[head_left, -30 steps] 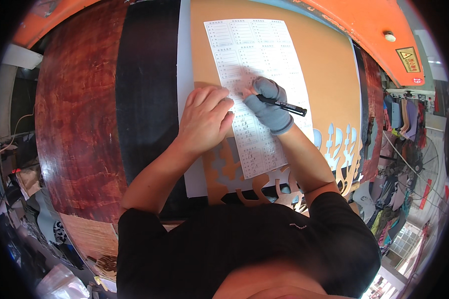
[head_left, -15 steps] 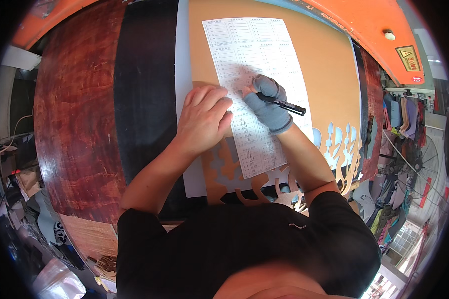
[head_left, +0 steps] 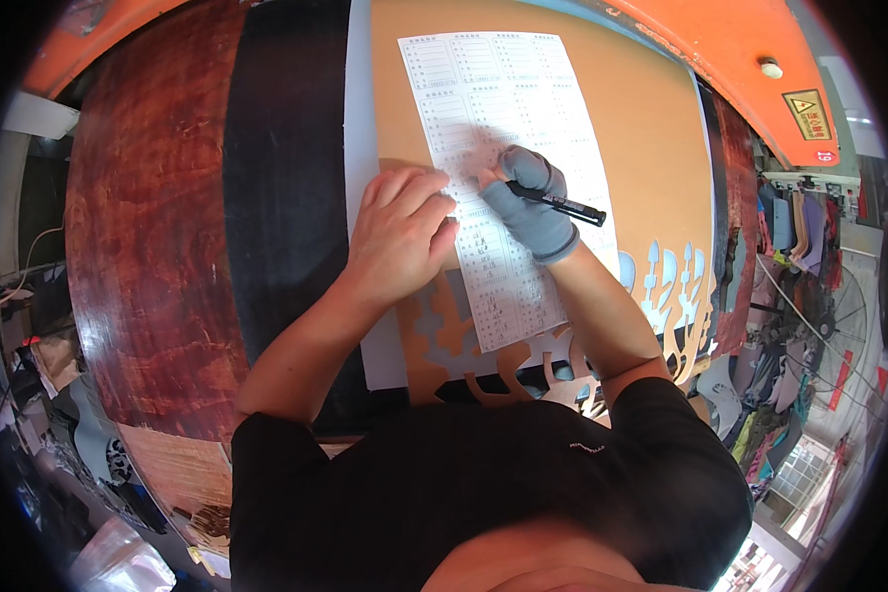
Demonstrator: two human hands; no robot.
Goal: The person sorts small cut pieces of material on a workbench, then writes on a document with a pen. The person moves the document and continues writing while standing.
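Note:
A white sheet of printed label forms lies lengthwise on a tan sheet of material; its nearer boxes carry handwriting. In a grey fingerless glove, my right hand grips a black pen and rests on the middle of the sheet. The pen's back end points right, while its tip is hidden by the fingers. My bare left hand rests at the sheet's left edge, fingers bent and thumb apart, with nothing visible in it. The near end of the tan material has cut-out shapes.
Under the tan material lie a pale sheet and a black board strip. A reddish-brown wooden board extends left. An orange machine beam crosses the far side. Hanging pieces and a fan are at right.
The form sheet and my left hand have shifted very slightly to the left. My right hand keeps its grip on the pen at nearly the same spot.

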